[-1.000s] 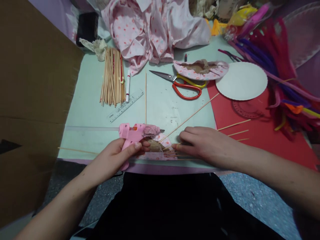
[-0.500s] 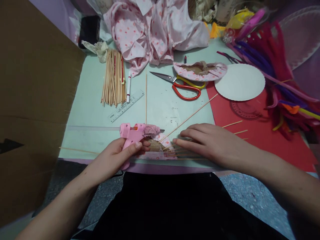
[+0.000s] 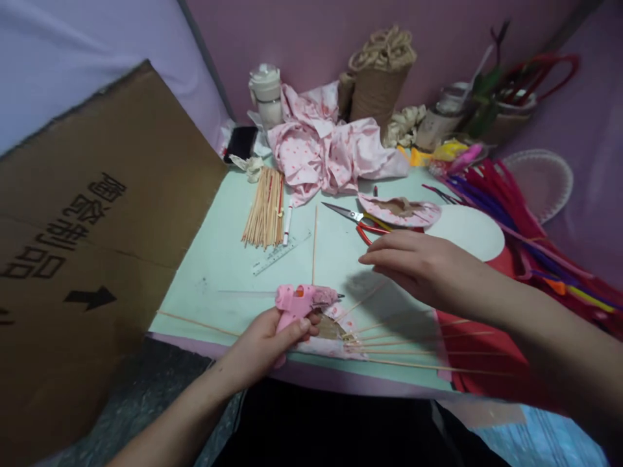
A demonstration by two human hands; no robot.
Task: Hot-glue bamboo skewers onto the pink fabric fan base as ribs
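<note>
My left hand (image 3: 285, 334) is wrapped around the handle of a pink glue gun (image 3: 291, 301), whose nozzle points right and whose clear glue stick trails to the left. Under it, near the front edge of the table, lies a piece of cardboard (image 3: 327, 328) edged in pink spotted fabric. Several thin wooden sticks (image 3: 403, 352) fan out from that piece to the right. My right hand (image 3: 418, 259) hovers over the table near the scissors (image 3: 363, 224), fingers stretched out and holding nothing that I can see. One lone stick (image 3: 315, 246) lies beyond the glue gun.
A bundle of wooden sticks (image 3: 265, 211), a marker (image 3: 287, 224) and a clear ruler (image 3: 282, 253) lie at the left. Behind are crumpled pink fabric (image 3: 331, 155) and a fabric-covered oval (image 3: 402, 211). Pipe cleaners (image 3: 506, 201) are at right, a cardboard box (image 3: 111, 214) at left.
My right hand has lifted away from the fanned sticks, up and toward the scissors. My left hand keeps hold of the glue gun. The head view has tilted up, showing more at the back.
</note>
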